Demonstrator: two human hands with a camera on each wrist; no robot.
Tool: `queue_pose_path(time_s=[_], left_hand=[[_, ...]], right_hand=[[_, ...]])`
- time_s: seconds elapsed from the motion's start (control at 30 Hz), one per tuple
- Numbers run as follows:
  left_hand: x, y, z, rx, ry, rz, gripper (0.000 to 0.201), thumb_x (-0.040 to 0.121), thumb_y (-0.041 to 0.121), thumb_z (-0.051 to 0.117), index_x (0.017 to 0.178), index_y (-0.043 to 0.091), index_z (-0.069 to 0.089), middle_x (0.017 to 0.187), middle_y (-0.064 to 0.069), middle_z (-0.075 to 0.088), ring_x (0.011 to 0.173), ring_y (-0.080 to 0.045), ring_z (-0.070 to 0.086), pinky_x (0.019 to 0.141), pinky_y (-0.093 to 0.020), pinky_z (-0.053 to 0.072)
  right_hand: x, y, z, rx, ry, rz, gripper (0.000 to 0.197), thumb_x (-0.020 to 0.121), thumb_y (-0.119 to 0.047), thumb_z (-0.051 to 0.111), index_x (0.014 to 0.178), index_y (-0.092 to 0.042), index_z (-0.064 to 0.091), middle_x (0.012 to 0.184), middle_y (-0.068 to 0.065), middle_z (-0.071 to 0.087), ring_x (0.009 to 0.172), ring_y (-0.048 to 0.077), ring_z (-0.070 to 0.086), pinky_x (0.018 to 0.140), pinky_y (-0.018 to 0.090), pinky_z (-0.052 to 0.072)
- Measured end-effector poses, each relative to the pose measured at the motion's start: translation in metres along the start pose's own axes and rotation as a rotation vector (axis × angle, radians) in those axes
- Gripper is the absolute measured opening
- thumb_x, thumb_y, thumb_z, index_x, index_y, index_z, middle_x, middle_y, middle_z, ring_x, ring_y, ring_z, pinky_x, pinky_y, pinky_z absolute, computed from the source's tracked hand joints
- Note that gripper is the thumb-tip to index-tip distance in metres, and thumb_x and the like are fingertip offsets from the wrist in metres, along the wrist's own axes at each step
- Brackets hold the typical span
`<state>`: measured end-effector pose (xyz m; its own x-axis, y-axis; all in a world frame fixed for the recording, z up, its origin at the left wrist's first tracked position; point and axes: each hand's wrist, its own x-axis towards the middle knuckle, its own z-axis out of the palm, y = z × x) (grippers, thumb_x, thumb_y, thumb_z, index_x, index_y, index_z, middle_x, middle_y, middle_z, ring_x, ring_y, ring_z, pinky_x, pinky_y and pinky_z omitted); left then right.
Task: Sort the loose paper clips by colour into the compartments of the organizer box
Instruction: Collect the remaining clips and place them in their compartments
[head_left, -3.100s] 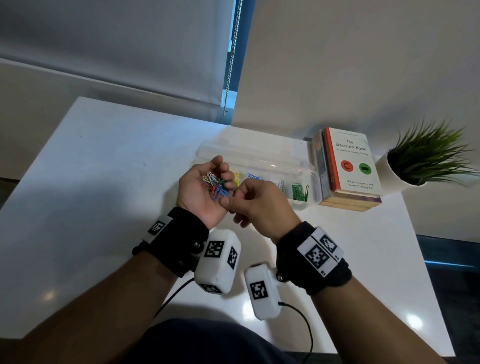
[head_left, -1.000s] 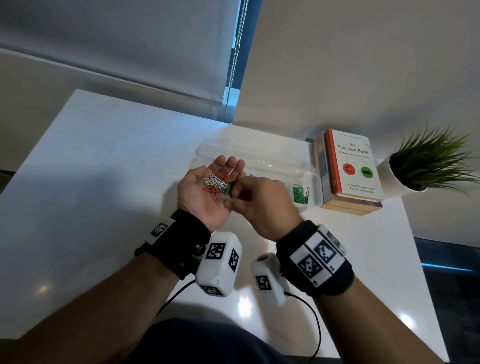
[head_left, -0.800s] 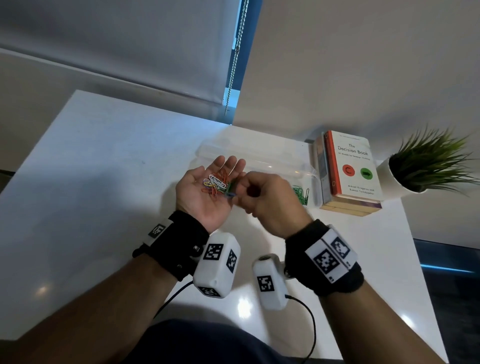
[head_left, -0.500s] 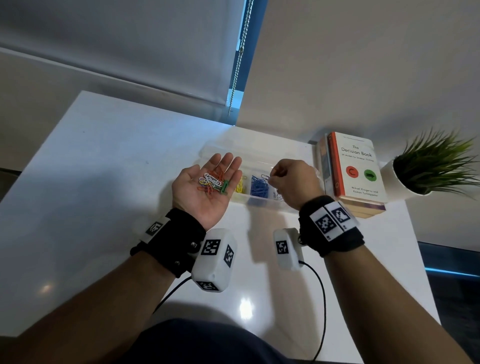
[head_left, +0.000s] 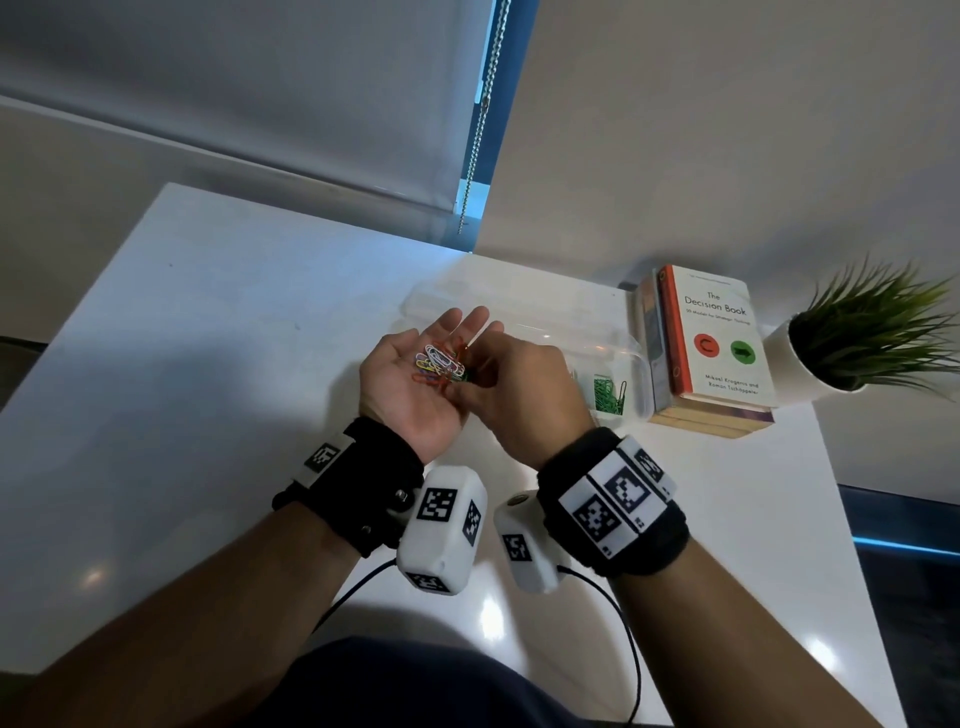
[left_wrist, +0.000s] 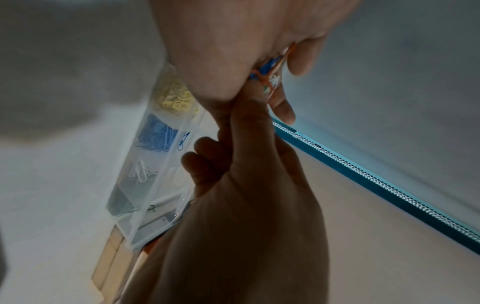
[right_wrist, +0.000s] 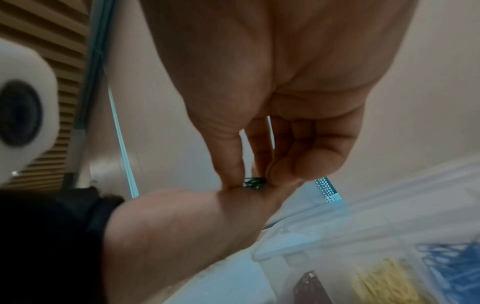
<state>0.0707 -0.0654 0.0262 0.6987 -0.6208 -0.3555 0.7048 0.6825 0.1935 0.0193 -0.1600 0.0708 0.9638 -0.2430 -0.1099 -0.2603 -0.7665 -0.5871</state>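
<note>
My left hand (head_left: 410, 395) lies palm up in front of the organizer box (head_left: 631, 358), its fingers relaxed under a small pile of mixed paper clips (head_left: 439, 364): white, red, orange, green, blue. My right hand (head_left: 519, 395) reaches into that pile from the right. In the right wrist view its thumb and forefinger pinch a green clip (right_wrist: 255, 182) against the left palm (right_wrist: 182, 222). The clear box (left_wrist: 155, 164) holds sorted yellow clips (left_wrist: 174, 96), blue clips (left_wrist: 155, 135), white clips (left_wrist: 141, 172) and green clips (head_left: 605, 392) in separate compartments.
A stack of books (head_left: 711, 338) lies right against the box's right end. A potted plant (head_left: 872, 332) stands further right at the table's edge. The box's lid (head_left: 431, 304) lies open behind it. The white table (head_left: 208, 338) stretches to the left.
Half a second ago my right hand was over the box's compartments by the blue clips. It has come back left to the palm and pinches a green clip. The left hand stayed put.
</note>
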Motion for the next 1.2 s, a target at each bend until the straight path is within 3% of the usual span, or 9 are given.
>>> queue_pose_path(time_s=[0.17, 0.4, 0.6, 0.7, 0.83, 0.93, 1.0, 1.07, 1.2], left_hand=[[0.000, -0.001, -0.003, 0.004, -0.022, -0.007, 0.031, 0.079, 0.022, 0.039, 0.096, 0.006, 0.060, 0.121, -0.018, 0.064, 0.122, -0.036, 0.055, 0.104, -0.046, 0.040], [-0.003, -0.008, -0.001, -0.007, -0.052, -0.007, 0.031, 0.078, 0.019, 0.038, 0.094, 0.005, 0.060, 0.117, -0.018, 0.065, 0.124, -0.036, 0.054, 0.101, -0.046, 0.042], [-0.005, -0.012, 0.003, 0.003, -0.041, -0.024, 0.026, 0.078, 0.014, 0.039, 0.091, 0.007, 0.061, 0.118, -0.014, 0.066, 0.124, -0.033, 0.055, 0.109, -0.044, 0.037], [-0.008, -0.013, 0.004, 0.008, -0.042, -0.040, 0.027, 0.082, 0.014, 0.037, 0.092, 0.008, 0.061, 0.120, -0.014, 0.065, 0.124, -0.033, 0.055, 0.109, -0.044, 0.037], [-0.008, -0.014, 0.003, 0.002, -0.035, -0.054, 0.031, 0.089, 0.014, 0.031, 0.093, 0.008, 0.061, 0.118, -0.013, 0.066, 0.125, -0.032, 0.054, 0.109, -0.043, 0.036], [-0.009, -0.015, 0.003, 0.006, -0.033, -0.063, 0.028, 0.085, 0.014, 0.035, 0.093, 0.008, 0.061, 0.116, -0.013, 0.067, 0.124, -0.031, 0.055, 0.109, -0.043, 0.037], [-0.011, -0.015, 0.003, 0.011, -0.036, -0.071, 0.027, 0.085, 0.014, 0.036, 0.094, 0.008, 0.061, 0.115, -0.013, 0.067, 0.123, -0.031, 0.056, 0.108, -0.043, 0.038], [-0.012, -0.014, 0.002, 0.023, -0.044, -0.082, 0.026, 0.084, 0.015, 0.037, 0.094, 0.008, 0.060, 0.116, -0.013, 0.067, 0.121, -0.031, 0.058, 0.105, -0.043, 0.040], [-0.013, -0.014, 0.004, -0.021, -0.049, -0.093, 0.025, 0.084, 0.013, 0.037, 0.095, 0.006, 0.059, 0.114, -0.017, 0.068, 0.116, -0.035, 0.061, 0.093, -0.041, 0.051]], right_hand=[[-0.006, 0.002, 0.003, -0.072, 0.045, 0.007, 0.019, 0.078, -0.015, 0.060, 0.096, -0.018, 0.067, 0.081, 0.004, 0.069, 0.078, 0.023, 0.061, 0.066, 0.029, 0.042], [-0.016, 0.006, 0.003, -0.036, 0.117, -0.043, 0.018, 0.078, -0.012, 0.064, 0.096, -0.012, 0.067, 0.084, 0.005, 0.070, 0.077, 0.023, 0.061, 0.065, 0.024, 0.037], [-0.018, 0.004, 0.006, -0.012, 0.149, -0.030, 0.012, 0.075, -0.005, 0.061, 0.086, -0.008, 0.065, 0.078, 0.007, 0.067, 0.067, 0.022, 0.054, 0.058, 0.022, 0.031], [-0.021, 0.002, 0.005, 0.044, 0.150, -0.012, 0.013, 0.075, -0.004, 0.062, 0.087, -0.007, 0.065, 0.076, 0.007, 0.067, 0.064, 0.016, 0.050, 0.058, 0.019, 0.034], [-0.020, 0.004, 0.002, 0.011, 0.084, 0.030, 0.018, 0.078, -0.008, 0.061, 0.094, -0.007, 0.068, 0.084, 0.008, 0.071, 0.075, 0.022, 0.060, 0.067, 0.027, 0.041], [-0.020, 0.006, 0.000, 0.016, 0.043, 0.069, 0.006, 0.078, -0.007, 0.061, 0.075, -0.012, 0.063, 0.069, 0.001, 0.063, 0.066, 0.017, 0.049, 0.056, 0.019, 0.033], [-0.022, 0.006, -0.002, 0.007, 0.023, 0.081, 0.025, 0.077, -0.008, 0.062, 0.061, -0.021, 0.049, 0.057, -0.007, 0.049, 0.060, 0.016, 0.042, 0.050, 0.013, 0.031], [-0.023, 0.006, -0.003, 0.008, 0.008, 0.088, 0.027, 0.076, -0.009, 0.063, 0.059, -0.023, 0.046, 0.056, -0.008, 0.047, 0.059, 0.016, 0.043, 0.051, 0.017, 0.030], [-0.030, 0.008, -0.009, 0.098, 0.069, 0.117, 0.012, 0.079, -0.013, 0.068, 0.069, -0.012, 0.060, 0.056, -0.006, 0.054, 0.060, 0.019, 0.052, 0.060, 0.029, 0.037]])
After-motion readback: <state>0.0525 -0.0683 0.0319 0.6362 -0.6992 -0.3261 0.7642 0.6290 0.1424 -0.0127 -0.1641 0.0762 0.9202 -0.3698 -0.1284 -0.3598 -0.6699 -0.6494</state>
